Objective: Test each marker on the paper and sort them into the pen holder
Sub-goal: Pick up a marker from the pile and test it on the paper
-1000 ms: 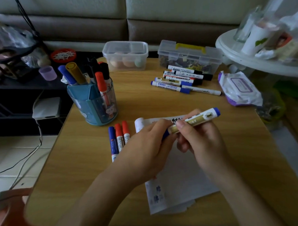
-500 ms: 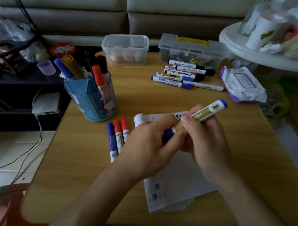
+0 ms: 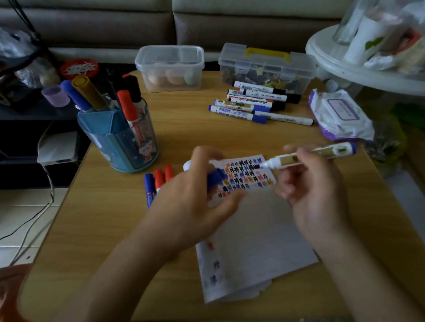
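My right hand (image 3: 311,188) grips an uncapped gold-and-white marker (image 3: 310,156) with its tip pointing left over the paper (image 3: 255,231). My left hand (image 3: 191,205) holds the marker's blue cap (image 3: 215,180), blurred by motion. The paper's top part is covered with coloured test marks. A blue pen holder (image 3: 120,142) with several markers stands at the left. Three markers (image 3: 158,179), one blue and two red, lie beside the paper. A pile of markers (image 3: 255,104) lies at the back.
Two clear plastic boxes (image 3: 171,66) (image 3: 267,67) stand at the table's far edge. A wet-wipes pack (image 3: 338,115) lies at the right. A white round table (image 3: 362,66) with clutter stands at the back right. A sofa runs behind.
The cap has come off the marker. My left hand moved left with the cap, my right hand moved right with the marker, uncovering the marks on the paper.
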